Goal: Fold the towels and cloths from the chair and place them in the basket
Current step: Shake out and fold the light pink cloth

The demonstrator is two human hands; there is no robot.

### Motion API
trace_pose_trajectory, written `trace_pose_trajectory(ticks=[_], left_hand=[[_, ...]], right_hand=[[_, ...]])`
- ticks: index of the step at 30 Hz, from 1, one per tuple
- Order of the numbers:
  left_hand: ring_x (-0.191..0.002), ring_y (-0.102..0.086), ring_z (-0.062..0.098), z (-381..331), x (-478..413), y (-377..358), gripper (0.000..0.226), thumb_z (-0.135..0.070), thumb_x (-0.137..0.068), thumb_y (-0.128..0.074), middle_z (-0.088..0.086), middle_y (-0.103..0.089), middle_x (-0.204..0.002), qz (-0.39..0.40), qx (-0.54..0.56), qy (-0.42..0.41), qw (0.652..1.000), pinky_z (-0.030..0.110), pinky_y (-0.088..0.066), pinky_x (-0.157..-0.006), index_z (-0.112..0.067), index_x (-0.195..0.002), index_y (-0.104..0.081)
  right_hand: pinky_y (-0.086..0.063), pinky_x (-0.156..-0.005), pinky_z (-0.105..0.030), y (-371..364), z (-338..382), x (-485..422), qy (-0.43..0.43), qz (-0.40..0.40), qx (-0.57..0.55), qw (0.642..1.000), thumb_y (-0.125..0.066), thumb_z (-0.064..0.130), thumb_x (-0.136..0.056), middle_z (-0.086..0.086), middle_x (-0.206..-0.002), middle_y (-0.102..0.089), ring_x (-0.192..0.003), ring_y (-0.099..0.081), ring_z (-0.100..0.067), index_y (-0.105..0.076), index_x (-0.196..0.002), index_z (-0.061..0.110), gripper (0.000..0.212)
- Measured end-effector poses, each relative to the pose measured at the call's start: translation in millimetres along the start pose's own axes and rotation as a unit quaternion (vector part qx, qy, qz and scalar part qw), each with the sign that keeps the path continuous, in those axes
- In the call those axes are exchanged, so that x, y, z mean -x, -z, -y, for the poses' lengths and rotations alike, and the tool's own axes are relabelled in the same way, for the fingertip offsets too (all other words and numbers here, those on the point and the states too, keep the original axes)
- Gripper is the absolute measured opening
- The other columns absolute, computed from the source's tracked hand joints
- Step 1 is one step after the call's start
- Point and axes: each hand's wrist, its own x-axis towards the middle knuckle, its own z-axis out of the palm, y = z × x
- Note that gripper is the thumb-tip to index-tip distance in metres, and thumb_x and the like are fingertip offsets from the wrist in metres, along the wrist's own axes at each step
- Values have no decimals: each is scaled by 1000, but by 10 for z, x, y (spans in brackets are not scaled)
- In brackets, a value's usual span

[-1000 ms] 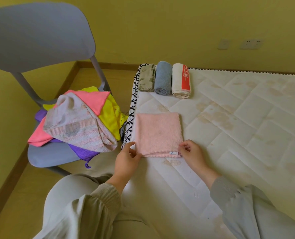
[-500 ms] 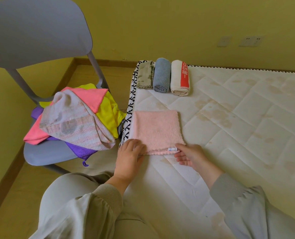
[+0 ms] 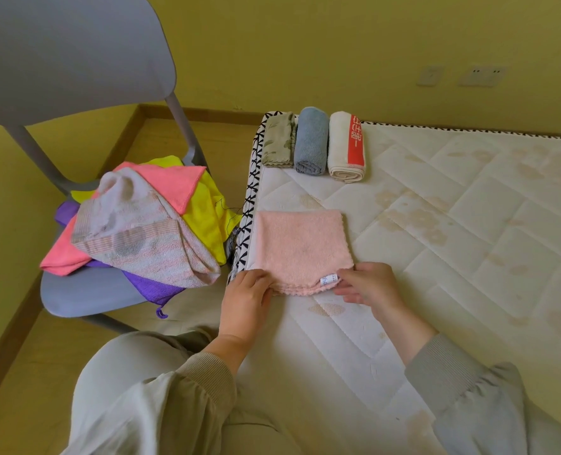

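A folded pale pink towel (image 3: 300,247) lies flat near the left edge of the mattress (image 3: 453,257). My left hand (image 3: 246,300) grips its near left corner, and my right hand (image 3: 371,287) pinches its near right corner beside a small white label. The near edge is lifted slightly. A grey chair (image 3: 75,290) to the left holds a heap of cloths (image 3: 148,224): striped pink-white on top, with bright pink, yellow and purple ones under it. No basket is in view.
Three rolled towels sit at the mattress's far left corner: a beige patterned one (image 3: 277,139), a blue-grey one (image 3: 312,141) and a white one with a red band (image 3: 346,146). A yellow wall stands behind, and my knee (image 3: 134,389) is below the chair.
Both hands have closed in on the pink towel's near corners and taken hold of them; its near edge now curls up a little. The view shifted slightly.
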Motion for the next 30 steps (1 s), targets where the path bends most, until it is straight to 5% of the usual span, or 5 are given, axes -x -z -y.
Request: trace_pose_trajectory(ticks=[8,14,20,24,30], left_hand=[[-84,-61,23,-27,9,30,33,-29,-89,-45,1,-67,-95,18,25,34,999,32,-53,-63,-11,-92,-72],[-85,-61,23,-25,16,36,34,-30,-88,-45,1,-66,-95,23,32,39,998,31,-52,-63,-11,-92,-72],[-71,-54,23,21,-56,47,22,-21,-83,-51,3,-62,-83,-17,21,10,1000,31,-41,-60,-8,-84,-69],[-73,-45,19,26,-79,49,17,-19,-84,-53,2,-59,-79,-34,6,-14,999,27,-29,-62,-10,-81,-68],[-64,-48,23,-6,-50,16,24,-18,-83,-45,0,-54,-69,-1,-20,-23,1000,27,-24,-61,-14,-73,-67]], right_hand=[[-56,-54,-30,63,37,-125,-118,44,16,992,-57,36,-93,-18,-80,-65,-64,-68,-27,-51,-107,-3,41],[-42,-38,-20,72,99,-188,-128,99,93,982,-61,23,-91,-9,-62,-53,-46,-50,-16,-59,-86,0,24],[-40,-47,-19,-39,285,-195,40,52,164,984,-63,5,-82,-3,-68,-57,-61,-53,-14,-58,-69,10,15],[-40,-58,-21,-85,364,-138,161,46,129,977,-63,5,-83,0,-76,-63,-69,-56,-11,-64,-83,7,2],[-54,-68,-47,-72,-133,-260,62,-56,61,995,-63,-5,-77,-21,-81,-65,-69,-63,-30,-57,-69,6,15]])
